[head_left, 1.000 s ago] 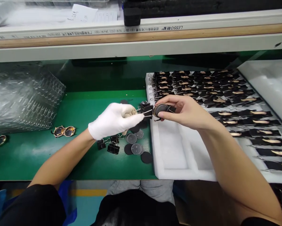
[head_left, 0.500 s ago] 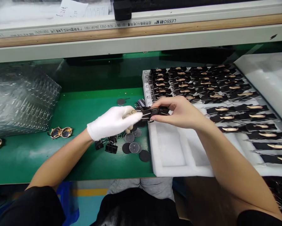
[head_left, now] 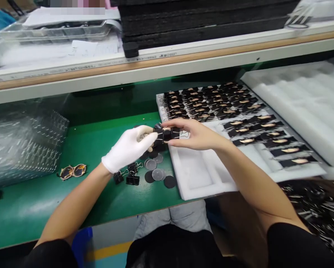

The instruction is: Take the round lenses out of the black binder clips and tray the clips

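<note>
Between my hands is a clipped piece made of black binder clips [head_left: 176,133], with a small pale gold part showing in its middle. My left hand [head_left: 129,147], in a white glove with bare fingertips, is closed on its left end. Bare, my right hand [head_left: 200,136] pinches the right end between thumb and fingers. Below the left hand lie loose binder clips [head_left: 132,180] with wire handles. Beside them are several round lenses, some clear [head_left: 158,174] and some dark [head_left: 169,182]. A white foam tray [head_left: 180,182] is under my right forearm.
Rows of similar clipped pieces [head_left: 195,99] fill much of the tray. Another white foam tray [head_left: 298,100] stands at the right. Stacked clear plastic trays [head_left: 24,145] and round sunglasses [head_left: 73,171] are at the left. A shelf edge [head_left: 167,65] crosses behind; black clips [head_left: 317,212] lie lower right.
The view has tilted upward and shifted right. Both hands keep hold of the clipped piece, which has turned so that its pale gold part now shows.
</note>
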Demonstrator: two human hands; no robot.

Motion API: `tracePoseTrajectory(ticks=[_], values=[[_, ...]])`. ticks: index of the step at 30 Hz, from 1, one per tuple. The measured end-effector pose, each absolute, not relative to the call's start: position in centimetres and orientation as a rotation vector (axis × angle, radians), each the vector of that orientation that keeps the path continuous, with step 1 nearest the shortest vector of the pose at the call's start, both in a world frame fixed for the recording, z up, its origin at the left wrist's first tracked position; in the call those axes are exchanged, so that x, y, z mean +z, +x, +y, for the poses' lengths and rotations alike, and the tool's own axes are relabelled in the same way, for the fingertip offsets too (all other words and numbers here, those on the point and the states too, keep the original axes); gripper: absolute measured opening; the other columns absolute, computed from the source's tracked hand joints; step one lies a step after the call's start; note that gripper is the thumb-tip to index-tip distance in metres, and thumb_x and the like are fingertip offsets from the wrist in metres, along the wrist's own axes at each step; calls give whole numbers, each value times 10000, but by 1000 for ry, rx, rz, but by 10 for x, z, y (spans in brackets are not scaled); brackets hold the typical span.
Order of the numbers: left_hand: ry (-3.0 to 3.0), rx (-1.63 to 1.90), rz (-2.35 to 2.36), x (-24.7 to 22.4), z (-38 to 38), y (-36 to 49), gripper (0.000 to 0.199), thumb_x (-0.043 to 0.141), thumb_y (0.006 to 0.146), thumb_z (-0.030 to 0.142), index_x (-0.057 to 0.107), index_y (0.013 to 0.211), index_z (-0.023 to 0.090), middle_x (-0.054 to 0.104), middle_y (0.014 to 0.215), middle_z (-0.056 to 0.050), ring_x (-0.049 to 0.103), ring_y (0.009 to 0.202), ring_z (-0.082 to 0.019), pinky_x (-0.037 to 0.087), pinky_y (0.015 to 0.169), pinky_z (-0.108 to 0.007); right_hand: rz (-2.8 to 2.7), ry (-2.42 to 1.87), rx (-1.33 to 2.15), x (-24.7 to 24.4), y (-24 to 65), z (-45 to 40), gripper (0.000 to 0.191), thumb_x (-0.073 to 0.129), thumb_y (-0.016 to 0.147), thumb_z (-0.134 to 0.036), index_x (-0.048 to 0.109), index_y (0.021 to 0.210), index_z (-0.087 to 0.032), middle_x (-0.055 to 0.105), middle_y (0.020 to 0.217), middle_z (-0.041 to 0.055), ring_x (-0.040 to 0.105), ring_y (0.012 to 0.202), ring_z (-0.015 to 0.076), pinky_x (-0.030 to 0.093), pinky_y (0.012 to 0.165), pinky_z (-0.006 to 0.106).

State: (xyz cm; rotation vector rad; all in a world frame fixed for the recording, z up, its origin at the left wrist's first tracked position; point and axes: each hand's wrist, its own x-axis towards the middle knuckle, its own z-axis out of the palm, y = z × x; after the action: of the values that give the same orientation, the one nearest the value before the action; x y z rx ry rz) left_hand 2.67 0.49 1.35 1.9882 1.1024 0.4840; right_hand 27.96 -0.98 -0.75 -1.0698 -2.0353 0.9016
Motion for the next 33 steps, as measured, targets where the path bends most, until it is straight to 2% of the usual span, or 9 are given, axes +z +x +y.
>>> tracePoseTrajectory(ticks=[2, 3, 6, 8, 14, 17, 21, 29, 33], values=[[2062, 423, 1063, 14, 1, 26, 452, 516, 1006, 586, 685, 1159, 196, 764, 872, -17, 729, 786, -181, 536, 668, -269, -1953, -1122, 996, -4, 277, -19, 329, 769, 848, -384, 750, 1109, -185, 784, 1164, 101, 731, 1093, 286, 563, 972, 434], [2101, 378, 1027, 16, -1, 25, 471, 508, 1007, 599, 676, 1216, 211, 775, 941, -18, 734, 827, -187, 548, 690, -275, -1893, -1130, 1068, -4, 277, -24, 282, 778, 827, -355, 742, 1049, -185, 793, 1100, 89, 741, 1043, 270, 570, 946, 417], [2230, 216, 913, 21, -5, 22, 479, 454, 1033, 586, 639, 1349, 277, 777, 1144, -1, 735, 961, -192, 573, 816, -292, -1709, -1173, 1229, -2, 290, -48, 365, 844, 747, -317, 686, 1052, -196, 794, 946, 52, 755, 963, 238, 579, 910, 391], [2315, 134, 888, 25, -6, 19, 466, 437, 1041, 578, 642, 1366, 314, 768, 1227, 20, 732, 1030, -197, 570, 897, -300, -1697, -1274, 1141, 5, 314, -68, 379, 867, 736, -348, 690, 1039, -202, 788, 926, 47, 753, 951, 234, 577, 918, 393], [2441, 86, 862, 24, 1, 14, 451, 466, 1011, 632, 705, 1291, 372, 760, 1302, 57, 737, 1112, -226, 578, 954, -298, -2025, -1678, 632, 27, 431, -122, 236, 751, 883, -438, 753, 987, -226, 779, 993, 73, 731, 933, 257, 575, 885, 428], [2463, 78, 859, 21, 4, 12, 441, 476, 999, 655, 714, 1274, 405, 768, 1283, 77, 745, 1096, -218, 583, 948, -286, -2121, -1765, 423, 12, 479, -137, 285, 730, 893, -511, 783, 974, -244, 709, 1254, 133, 667, 1182, 330, 527, 1042, 531], [2467, 49, 868, 19, 6, 11, 439, 469, 995, 672, 716, 1266, 431, 767, 1281, 95, 744, 1104, -209, 583, 947, -276, -2091, -2062, 99, -23, 505, -144, 248, 723, 920, -487, 818, 996, -271, 462, 1609, 124, 408, 1481, 446, 369, 1142, 707], [2466, 26, 866, 22, 3, 12, 467, 463, 985, 689, 725, 1263, 420, 768, 1286, 83, 744, 1111, -220, 590, 936, -277, -2040, -2063, 110, -53, 503, -136, 167, 756, 898, -440, 822, 973, -307, 409, 1662, 60, 332, 1509, 479, 302, 1135, 764], [2472, 39, 870, 23, 6, 9, 463, 470, 985, 673, 740, 1255, 410, 778, 1269, 59, 753, 1095, -234, 597, 906, -281, -2009, -2070, 89, -45, 505, -141, 265, 789, 856, -464, 778, 1060, -296, 440, 1626, 112, 376, 1488, 469, 342, 1122, 737]])
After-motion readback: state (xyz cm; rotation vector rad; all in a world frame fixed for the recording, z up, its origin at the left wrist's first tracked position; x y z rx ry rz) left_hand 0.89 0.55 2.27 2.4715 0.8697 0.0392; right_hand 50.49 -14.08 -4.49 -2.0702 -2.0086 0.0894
